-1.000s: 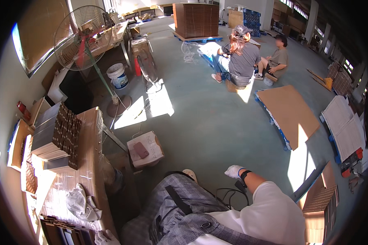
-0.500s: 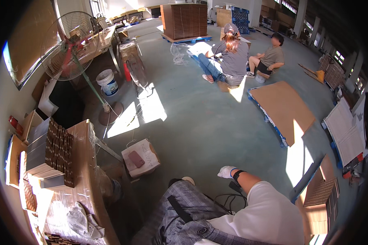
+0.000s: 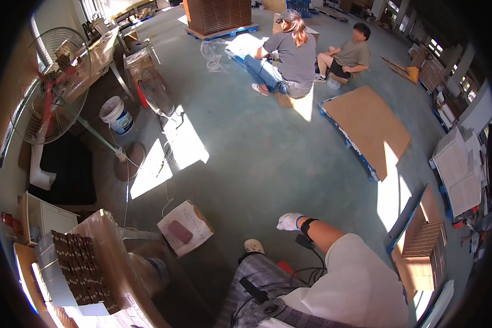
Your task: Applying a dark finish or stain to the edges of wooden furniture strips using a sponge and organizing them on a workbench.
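My right hand [image 3: 290,221], in a white glove, hangs over the floor with its fingers curled together and nothing visible in them. Around that wrist is a black band [image 3: 308,226], and a dark cable [image 3: 318,268] loops below the forearm. My left hand is out of the picture. To the left of my right hand, beyond my shoe [image 3: 254,246], a pale cardboard box [image 3: 194,240] stands on the floor with a pink phone [image 3: 180,232] lying on top. My right hand touches neither.
At lower left stands a plastic-wrapped table [image 3: 106,240] bearing stacked cardboard pieces [image 3: 82,268]. A standing fan [image 3: 52,82] and a white bucket [image 3: 116,115] are beyond it. A board-topped pallet [image 3: 369,128] lies right; two people [image 3: 287,54] sit farther off. Folded cardboard [image 3: 421,240] stands near right.
My view has swung, so the table, fan and box sit elsewhere in the picture. More of my shoe shows. My right hand stays out front, slightly left in the picture.
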`<action>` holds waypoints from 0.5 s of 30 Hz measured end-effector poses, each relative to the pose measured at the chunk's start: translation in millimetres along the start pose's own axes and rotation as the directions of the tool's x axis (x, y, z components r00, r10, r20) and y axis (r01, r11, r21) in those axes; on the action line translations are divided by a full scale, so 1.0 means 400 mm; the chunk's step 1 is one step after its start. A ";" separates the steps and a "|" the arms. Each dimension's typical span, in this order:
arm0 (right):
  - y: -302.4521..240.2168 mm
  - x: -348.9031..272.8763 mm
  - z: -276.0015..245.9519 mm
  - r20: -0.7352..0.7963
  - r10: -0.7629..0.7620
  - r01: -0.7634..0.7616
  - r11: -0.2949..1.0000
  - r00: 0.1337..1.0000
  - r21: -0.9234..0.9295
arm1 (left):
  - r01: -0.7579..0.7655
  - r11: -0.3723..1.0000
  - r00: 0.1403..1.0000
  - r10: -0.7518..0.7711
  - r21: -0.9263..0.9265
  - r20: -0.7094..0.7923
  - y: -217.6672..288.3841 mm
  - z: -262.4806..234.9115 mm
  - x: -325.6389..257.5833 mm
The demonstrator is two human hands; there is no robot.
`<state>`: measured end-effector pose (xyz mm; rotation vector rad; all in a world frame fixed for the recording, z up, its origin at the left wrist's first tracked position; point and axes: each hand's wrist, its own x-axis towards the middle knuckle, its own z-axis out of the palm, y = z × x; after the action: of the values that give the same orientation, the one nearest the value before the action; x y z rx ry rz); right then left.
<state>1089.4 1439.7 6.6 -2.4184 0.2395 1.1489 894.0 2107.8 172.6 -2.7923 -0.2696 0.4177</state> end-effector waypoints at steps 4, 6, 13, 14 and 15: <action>0.119 -0.083 -0.066 -0.012 0.133 -0.131 0.985 0.991 0.108 | -0.020 0.999 0.985 0.014 0.031 0.170 -0.050 -0.003 0.060; 0.206 -0.158 -0.131 0.192 0.329 -0.366 0.907 0.925 0.208 | -0.016 0.999 0.963 0.007 0.031 0.268 -0.040 0.017 0.043; 0.404 -0.207 -0.114 0.144 0.485 -0.485 0.715 0.863 0.504 | 0.258 0.966 0.775 -0.216 0.015 0.594 0.044 0.043 -0.211; 0.417 -0.224 -0.123 0.095 0.464 -0.432 0.704 0.881 0.564 | -0.027 0.996 0.476 -0.059 0.081 0.878 0.134 -0.107 -0.124; 0.420 -0.239 -0.136 0.038 0.465 -0.379 0.668 0.884 0.640 | 0.347 0.937 0.463 -0.207 0.039 0.862 0.214 -0.201 -0.044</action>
<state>1009.0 1262.4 56.0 -1.8495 1.1055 0.8767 914.3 2002.0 222.6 -2.3109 -0.9924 1.7527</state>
